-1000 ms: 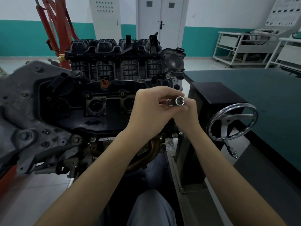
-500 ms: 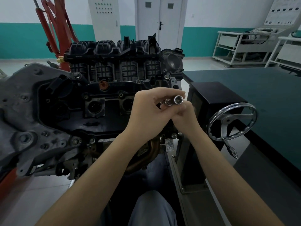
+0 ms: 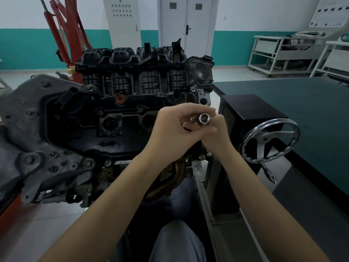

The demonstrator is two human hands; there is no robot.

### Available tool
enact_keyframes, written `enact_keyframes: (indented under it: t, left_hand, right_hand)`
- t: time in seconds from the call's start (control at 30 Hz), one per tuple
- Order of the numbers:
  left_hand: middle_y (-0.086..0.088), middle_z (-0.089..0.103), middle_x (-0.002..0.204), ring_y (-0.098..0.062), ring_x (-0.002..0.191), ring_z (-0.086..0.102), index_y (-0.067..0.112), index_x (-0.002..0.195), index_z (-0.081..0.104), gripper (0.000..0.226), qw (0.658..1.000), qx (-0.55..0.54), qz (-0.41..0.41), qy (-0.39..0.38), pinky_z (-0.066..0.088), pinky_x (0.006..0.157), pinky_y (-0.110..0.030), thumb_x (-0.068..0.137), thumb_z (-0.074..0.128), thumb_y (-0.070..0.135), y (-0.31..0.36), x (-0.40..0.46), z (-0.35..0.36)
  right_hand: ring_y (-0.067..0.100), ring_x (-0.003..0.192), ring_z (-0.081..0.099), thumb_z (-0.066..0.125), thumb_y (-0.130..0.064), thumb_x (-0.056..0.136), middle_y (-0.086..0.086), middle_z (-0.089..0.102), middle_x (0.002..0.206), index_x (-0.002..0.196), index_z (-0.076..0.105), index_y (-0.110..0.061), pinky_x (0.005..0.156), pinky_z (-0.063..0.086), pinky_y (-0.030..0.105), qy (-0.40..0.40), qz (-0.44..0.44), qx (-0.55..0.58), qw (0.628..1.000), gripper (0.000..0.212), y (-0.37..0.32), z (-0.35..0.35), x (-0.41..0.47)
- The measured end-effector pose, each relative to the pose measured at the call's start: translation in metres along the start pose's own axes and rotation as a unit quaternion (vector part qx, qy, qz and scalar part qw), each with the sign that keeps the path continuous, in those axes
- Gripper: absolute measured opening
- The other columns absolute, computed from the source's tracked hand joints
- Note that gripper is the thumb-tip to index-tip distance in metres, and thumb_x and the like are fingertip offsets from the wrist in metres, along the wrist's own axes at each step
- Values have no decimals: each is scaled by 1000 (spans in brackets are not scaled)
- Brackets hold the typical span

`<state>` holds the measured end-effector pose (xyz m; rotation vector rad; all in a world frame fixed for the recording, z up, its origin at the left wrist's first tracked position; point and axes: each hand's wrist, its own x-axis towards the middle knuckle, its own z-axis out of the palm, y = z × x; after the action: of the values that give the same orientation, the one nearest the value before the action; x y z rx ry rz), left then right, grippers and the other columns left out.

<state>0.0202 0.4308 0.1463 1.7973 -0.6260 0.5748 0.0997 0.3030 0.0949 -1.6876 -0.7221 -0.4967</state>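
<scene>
Fingers (image 3: pixel 196 110) of my left hand (image 3: pixel 170 133) and right hand (image 3: pixel 220 134) curled round the socket (image 3: pixel 203 118), which I judged needed pressing on squarely.

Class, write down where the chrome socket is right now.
In the head view, the chrome socket is near centre, held between the left hand and right hand, before the engine, left of the handwheel.
</scene>
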Motion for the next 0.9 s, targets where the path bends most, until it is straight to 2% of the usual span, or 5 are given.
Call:
enact_keyframes:
  t: [0.2, 0.6, 0.73, 0.83, 0.9]
  left_hand:
    - [3, 73, 92, -6, 91, 69, 11, 99, 74, 30, 999, 8, -18, 49, 54, 85, -22, 72, 80, 2, -1, -1, 5]
    - [-1, 73, 96, -8, 95, 68, 10, 102, 74, 29, 998, 44, -4, 33, 54, 90, -30, 74, 79, 3, 3, -2, 3]
    - [-8, 73, 99, -16, 100, 68, 6, 106, 71, 33, 1000, 17, -6, -19, 54, 93, -37, 75, 76, -5, 4, -3, 1]
    - [1, 72, 94, -6, 93, 68, 12, 100, 72, 33, 999, 41, -5, 14, 54, 88, -25, 70, 82, 2, 4, -3, 3]
    - [5, 72, 90, -4, 90, 69, 15, 98, 72, 31, 998, 40, -1, 39, 54, 85, -22, 71, 81, 3, 4, -3, 4]
  right_hand:
    - [-11, 75, 61, 66, 5, 81, -33, 65, 75, 93, 63, -25, 66, 44, 5, -16, -7, -8, 1000, 33, 0, 2, 0]
    - [-8, 82, 64, 64, -19, 79, -33, 66, 81, 89, 66, -30, 72, 45, 7, -22, -34, 5, 999, 15, -7, -1, 1]
    - [-1, 79, 66, 69, -1, 80, -21, 68, 78, 84, 67, -29, 71, 48, 14, -25, -32, 12, 999, 28, -2, -2, 1]
    - [4, 82, 68, 73, 1, 77, -10, 70, 84, 93, 71, -15, 74, 50, 18, -11, -44, 27, 999, 23, 1, -1, 2]
    - [1, 83, 67, 72, 1, 77, -18, 70, 84, 96, 70, -17, 75, 49, 15, -7, -48, 27, 998, 26, 1, 0, 2]
